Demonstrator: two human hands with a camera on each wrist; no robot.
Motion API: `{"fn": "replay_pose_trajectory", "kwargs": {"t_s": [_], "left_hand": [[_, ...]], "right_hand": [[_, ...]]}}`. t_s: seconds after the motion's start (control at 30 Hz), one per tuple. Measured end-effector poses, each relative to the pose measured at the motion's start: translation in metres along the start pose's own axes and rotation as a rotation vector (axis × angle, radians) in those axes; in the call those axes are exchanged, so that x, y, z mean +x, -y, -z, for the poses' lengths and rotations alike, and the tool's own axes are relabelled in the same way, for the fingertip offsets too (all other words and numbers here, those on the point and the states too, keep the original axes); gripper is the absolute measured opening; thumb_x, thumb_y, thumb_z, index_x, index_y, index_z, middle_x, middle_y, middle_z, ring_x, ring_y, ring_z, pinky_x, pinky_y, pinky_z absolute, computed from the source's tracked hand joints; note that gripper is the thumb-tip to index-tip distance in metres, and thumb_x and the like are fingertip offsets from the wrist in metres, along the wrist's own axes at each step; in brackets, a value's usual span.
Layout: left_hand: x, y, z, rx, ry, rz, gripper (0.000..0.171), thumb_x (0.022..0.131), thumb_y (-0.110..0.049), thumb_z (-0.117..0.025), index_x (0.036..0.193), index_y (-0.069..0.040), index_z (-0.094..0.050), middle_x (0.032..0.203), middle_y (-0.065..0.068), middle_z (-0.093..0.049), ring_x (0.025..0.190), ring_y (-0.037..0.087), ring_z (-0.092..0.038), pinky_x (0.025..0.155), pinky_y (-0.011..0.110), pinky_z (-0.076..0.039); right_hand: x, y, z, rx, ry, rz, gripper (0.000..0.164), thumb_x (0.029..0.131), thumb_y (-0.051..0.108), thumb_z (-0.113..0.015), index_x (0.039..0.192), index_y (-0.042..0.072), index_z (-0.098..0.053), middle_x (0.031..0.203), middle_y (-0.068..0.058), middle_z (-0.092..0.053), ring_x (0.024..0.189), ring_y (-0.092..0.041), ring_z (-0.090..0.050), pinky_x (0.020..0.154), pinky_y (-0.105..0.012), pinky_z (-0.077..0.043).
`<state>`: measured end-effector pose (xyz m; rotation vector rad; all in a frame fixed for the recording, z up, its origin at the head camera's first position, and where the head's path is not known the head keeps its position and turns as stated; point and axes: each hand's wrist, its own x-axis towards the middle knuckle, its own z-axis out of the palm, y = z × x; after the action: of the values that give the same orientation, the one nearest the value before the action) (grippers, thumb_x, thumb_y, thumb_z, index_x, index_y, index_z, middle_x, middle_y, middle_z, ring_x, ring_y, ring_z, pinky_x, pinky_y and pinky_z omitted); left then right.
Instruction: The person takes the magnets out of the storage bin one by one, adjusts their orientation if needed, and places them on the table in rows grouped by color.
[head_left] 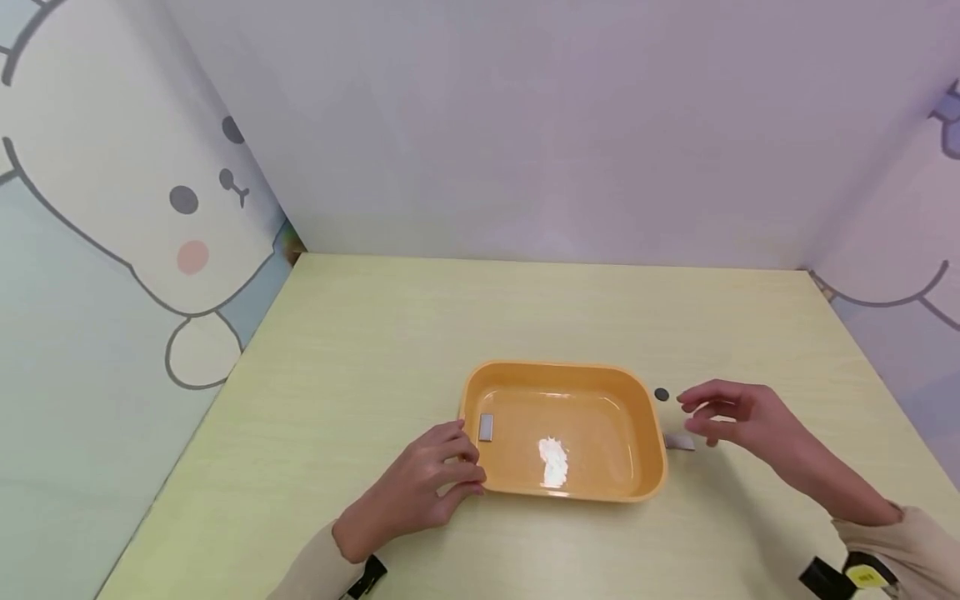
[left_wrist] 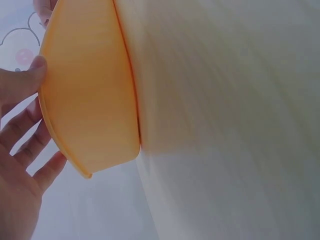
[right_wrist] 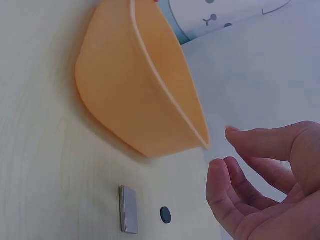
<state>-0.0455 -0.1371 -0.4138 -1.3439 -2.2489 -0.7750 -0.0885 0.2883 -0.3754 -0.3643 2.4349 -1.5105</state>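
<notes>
An orange plastic tub (head_left: 570, 375) with rounded corners stands upright on the table. My left hand (head_left: 438, 475) grips its left rim, thumb and fingertips at the edge in the left wrist view. Inside the tub, close to that hand, lies a small grey rectangular block (head_left: 486, 427). My right hand (head_left: 731, 417) hovers past the tub's right end, fingers and thumb bent with a gap between them and nothing held. Near it on the table are a similar grey block (right_wrist: 128, 210), partly overlapped by the tub in the head view, and a small dark disc (right_wrist: 165, 215).
The pale wooden table (head_left: 360, 333) meets a plain light wall (head_left: 525, 133) at the back. Side panels with cartoon drawings (head_left: 187, 250) flank it left and right. Glare shows on the tub's floor.
</notes>
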Motion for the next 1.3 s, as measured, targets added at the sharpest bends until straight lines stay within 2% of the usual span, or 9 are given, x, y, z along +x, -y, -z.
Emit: {"fn": "replay_pose_trajectory", "kwargs": {"t_s": [0.23,0.4,0.57,0.77,1.0,1.13,1.3], "left_hand": [[0.003,0.002,0.003,0.008,0.010,-0.014,0.011,0.072,-0.011,-0.081,0.075,-0.013,-0.070,0.080,-0.004,-0.059,0.084,0.013,-0.055,0.098,0.048,-0.044],[0.003,0.002,0.003,0.002,0.001,-0.010,0.012,0.071,-0.011,-0.081,0.074,-0.014,-0.070,0.080,-0.005,-0.059,0.082,0.013,-0.055,0.097,0.049,-0.045],[0.002,0.001,0.003,-0.005,0.002,0.002,0.011,0.072,-0.011,-0.080,0.075,-0.014,-0.070,0.081,-0.005,-0.059,0.083,0.013,-0.055,0.097,0.049,-0.045],[0.001,0.000,0.002,-0.012,0.001,0.002,0.010,0.074,-0.011,-0.079,0.075,-0.014,-0.070,0.081,-0.005,-0.059,0.083,0.013,-0.055,0.098,0.049,-0.044],[0.001,0.000,0.002,-0.004,0.009,-0.005,0.010,0.074,-0.012,-0.080,0.075,-0.014,-0.070,0.080,-0.005,-0.058,0.083,0.013,-0.054,0.098,0.048,-0.044],[0.001,-0.001,0.002,0.000,0.022,-0.003,0.010,0.073,-0.012,-0.080,0.076,-0.014,-0.071,0.081,-0.004,-0.058,0.083,0.013,-0.054,0.099,0.047,-0.044],[-0.001,-0.001,0.001,-0.002,0.017,0.000,0.010,0.074,-0.013,-0.080,0.076,-0.014,-0.071,0.081,-0.005,-0.058,0.083,0.012,-0.055,0.100,0.046,-0.043]], "right_hand": [[0.006,0.013,0.001,0.065,0.042,0.010,0.025,0.087,0.007,-0.067,0.111,0.003,-0.062,0.103,0.002,-0.066,0.081,-0.020,-0.064,0.063,-0.033,-0.056],[0.012,0.022,-0.002,0.063,0.079,0.002,0.030,0.088,0.009,-0.066,0.115,-0.002,-0.059,0.105,-0.001,-0.064,0.083,-0.022,-0.064,0.065,-0.035,-0.056],[0.017,0.031,-0.008,0.090,0.114,-0.014,0.034,0.087,0.012,-0.067,0.116,-0.004,-0.057,0.106,-0.013,-0.062,0.082,-0.023,-0.064,0.065,-0.038,-0.056],[0.025,0.038,-0.016,0.120,0.151,-0.016,0.035,0.087,0.013,-0.068,0.115,-0.006,-0.057,0.108,-0.022,-0.061,0.081,-0.032,-0.062,0.065,-0.038,-0.056],[0.031,0.043,-0.023,0.130,0.184,-0.035,0.031,0.085,0.014,-0.070,0.111,0.000,-0.061,0.107,-0.024,-0.061,0.086,-0.030,-0.062,0.068,-0.041,-0.057],[0.034,0.044,-0.028,0.133,0.214,-0.027,0.027,0.085,0.015,-0.070,0.108,0.003,-0.063,0.106,-0.025,-0.061,0.084,-0.033,-0.061,0.067,-0.041,-0.056],[0.041,0.047,-0.036,0.139,0.242,-0.027,0.029,0.083,0.014,-0.072,0.108,0.002,-0.063,0.104,-0.019,-0.063,0.084,-0.032,-0.062,0.066,-0.040,-0.056]]}}
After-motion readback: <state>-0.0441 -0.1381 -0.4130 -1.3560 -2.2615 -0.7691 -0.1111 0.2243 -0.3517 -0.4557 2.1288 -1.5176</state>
